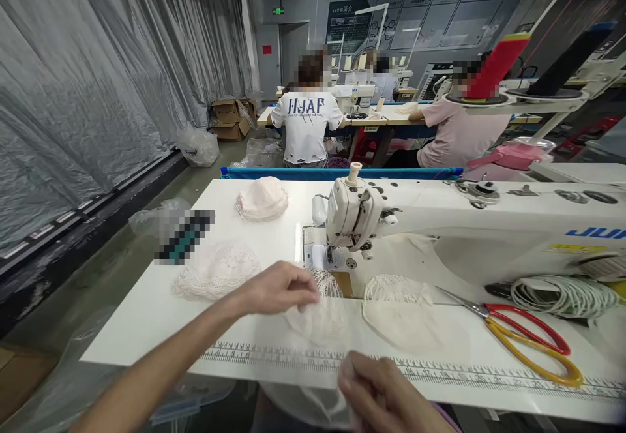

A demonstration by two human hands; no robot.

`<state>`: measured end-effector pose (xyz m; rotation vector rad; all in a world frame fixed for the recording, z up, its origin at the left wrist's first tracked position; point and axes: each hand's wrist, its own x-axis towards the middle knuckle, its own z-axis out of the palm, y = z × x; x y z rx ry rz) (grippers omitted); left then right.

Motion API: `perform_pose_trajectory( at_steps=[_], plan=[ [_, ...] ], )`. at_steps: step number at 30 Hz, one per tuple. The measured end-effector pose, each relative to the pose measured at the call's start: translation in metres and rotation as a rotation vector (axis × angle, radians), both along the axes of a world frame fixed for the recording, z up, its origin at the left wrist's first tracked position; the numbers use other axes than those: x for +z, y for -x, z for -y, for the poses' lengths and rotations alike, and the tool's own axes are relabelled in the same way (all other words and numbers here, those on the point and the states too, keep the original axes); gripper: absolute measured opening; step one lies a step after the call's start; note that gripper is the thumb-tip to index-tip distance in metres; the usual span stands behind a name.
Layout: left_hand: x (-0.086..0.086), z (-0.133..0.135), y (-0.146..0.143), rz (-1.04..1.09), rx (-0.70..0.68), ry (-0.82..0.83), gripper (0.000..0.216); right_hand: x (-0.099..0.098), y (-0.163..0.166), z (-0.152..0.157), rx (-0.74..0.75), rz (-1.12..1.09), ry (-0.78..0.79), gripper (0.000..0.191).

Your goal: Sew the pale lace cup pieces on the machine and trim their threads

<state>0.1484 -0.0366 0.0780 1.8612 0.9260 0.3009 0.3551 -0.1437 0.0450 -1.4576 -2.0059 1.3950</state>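
Observation:
My left hand [284, 288] is closed in a pinch at the left edge of a sheer, cream lace-trimmed fabric piece [323, 319]. The piece lies just in front of the sewing machine's needle area [335, 253]. My right hand [384, 390] is curled closed at the table's front edge, near the printed ruler strip [415, 373]. Whatever its fingers hold, if anything, is hidden. A second lace-edged fabric piece [405, 315] lies flat to the right of the first. Pale sheer material [308, 403] hangs below the table edge.
Scissors [518, 338] with red and yellow handles lie at right, beside a coiled pale cord [562, 296]. Stacked lace pieces [220, 268] and a cream fabric pile [264, 198] sit at left. The sewing machine [464, 218] spans the back; people sit at machines beyond.

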Motion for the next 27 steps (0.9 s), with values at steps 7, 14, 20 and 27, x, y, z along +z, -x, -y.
perform_pose_trajectory(
  at_steps=[7,14,20,27],
  plan=[
    [-0.039,-0.059,-0.04,-0.139,0.062,-0.271,0.029,-0.045,-0.015,-0.044,-0.233,0.369,-0.647,0.03],
    [-0.071,-0.05,-0.046,-0.284,0.222,-0.369,0.013,-0.065,-0.077,-0.051,-0.165,0.734,-1.062,0.033],
    [-0.07,-0.026,-0.051,-0.374,0.305,-0.377,0.012,-0.064,-0.118,-0.072,-0.263,0.906,-1.109,0.039],
    [-0.058,-0.023,-0.047,-0.166,0.213,-0.297,0.021,-0.052,-0.054,-0.081,-0.127,0.327,-0.937,0.027]
  ],
)
